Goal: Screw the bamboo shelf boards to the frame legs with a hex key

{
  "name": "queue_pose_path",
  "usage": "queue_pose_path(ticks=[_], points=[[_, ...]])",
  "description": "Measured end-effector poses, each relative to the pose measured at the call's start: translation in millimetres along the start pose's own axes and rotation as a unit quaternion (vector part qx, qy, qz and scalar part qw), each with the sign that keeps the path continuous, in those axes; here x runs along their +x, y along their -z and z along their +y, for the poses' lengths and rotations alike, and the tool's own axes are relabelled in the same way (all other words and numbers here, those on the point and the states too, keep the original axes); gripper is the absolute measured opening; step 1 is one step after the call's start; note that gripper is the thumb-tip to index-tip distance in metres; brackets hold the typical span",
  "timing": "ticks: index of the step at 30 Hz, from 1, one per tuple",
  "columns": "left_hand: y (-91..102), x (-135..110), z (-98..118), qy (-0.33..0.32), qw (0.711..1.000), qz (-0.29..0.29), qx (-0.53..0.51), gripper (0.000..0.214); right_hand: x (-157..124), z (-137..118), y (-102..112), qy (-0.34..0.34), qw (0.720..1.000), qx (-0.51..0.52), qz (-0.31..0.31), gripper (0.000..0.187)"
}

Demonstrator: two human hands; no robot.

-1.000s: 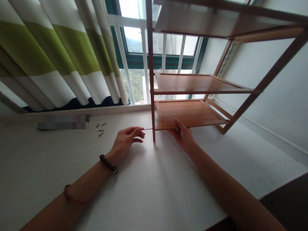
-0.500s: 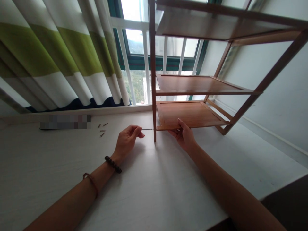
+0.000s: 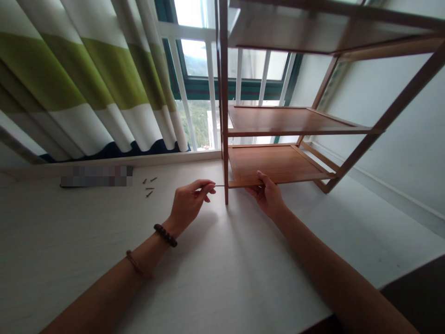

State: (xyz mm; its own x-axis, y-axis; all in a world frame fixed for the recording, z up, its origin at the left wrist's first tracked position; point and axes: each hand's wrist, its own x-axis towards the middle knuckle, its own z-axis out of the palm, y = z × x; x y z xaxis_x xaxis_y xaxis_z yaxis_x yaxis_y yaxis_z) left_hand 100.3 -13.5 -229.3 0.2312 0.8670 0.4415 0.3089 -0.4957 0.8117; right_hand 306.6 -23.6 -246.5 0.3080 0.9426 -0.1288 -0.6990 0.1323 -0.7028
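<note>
Pinched between the fingertips of my left hand (image 3: pixel 191 199) is a thin metal hex key (image 3: pixel 219 185). Its far end meets the outer side of the front left leg (image 3: pixel 226 162) of a brown wooden shelf rack, level with the lowest shelf. My right hand (image 3: pixel 269 197) grips the front edge of that lowest shelf (image 3: pixel 274 162), thumb on top and fingers underneath. Whatever sits in the leg at the tool's tip is too small to make out.
Several screws (image 3: pixel 149 188) lie on the white surface (image 3: pixel 194 278) to the left. Behind them is a blurred-out dark flat object (image 3: pixel 95 177). A striped curtain (image 3: pixel 114 79) and white window bars (image 3: pixel 210 83) stand at the back, a pale wall (image 3: pixel 410 120) at the right.
My left hand has moved slightly right, its fingertips closer to the leg, so less of the hex key shows. The leg looks slightly turned; my right hand keeps its grip on the shelf.
</note>
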Motion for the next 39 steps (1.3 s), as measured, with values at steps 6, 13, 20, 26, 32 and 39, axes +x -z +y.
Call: queue_pose_path(ticks=[6,13,20,26,32,39], points=[[-3.7,-1,0,0.010,0.998,-0.059,-0.005,0.026,-4,0,0,-0.025,1.000,-0.004,-0.019,0.014],[-9.3,-3,-3,-0.030,0.993,-0.065,0.096,0.027,-8,1,-2,-0.049,0.997,-0.031,-0.058,0.015],[-16.8,1,6,-0.072,0.989,-0.062,0.112,0.024,-5,4,-1,-0.045,0.997,-0.029,-0.060,0.017],[-15.4,-2,0,-0.067,0.986,-0.047,0.146,0.027,-6,3,-1,-0.046,0.997,-0.028,-0.057,0.018],[-18.3,-4,-8,-0.095,0.986,-0.021,0.136,0.031,-7,6,-2,-0.029,0.998,-0.019,-0.057,0.021],[-28.8,-9,-9,-0.062,0.990,-0.007,0.124,0.036,-10,6,-6,-0.023,0.998,-0.017,-0.061,0.024]])
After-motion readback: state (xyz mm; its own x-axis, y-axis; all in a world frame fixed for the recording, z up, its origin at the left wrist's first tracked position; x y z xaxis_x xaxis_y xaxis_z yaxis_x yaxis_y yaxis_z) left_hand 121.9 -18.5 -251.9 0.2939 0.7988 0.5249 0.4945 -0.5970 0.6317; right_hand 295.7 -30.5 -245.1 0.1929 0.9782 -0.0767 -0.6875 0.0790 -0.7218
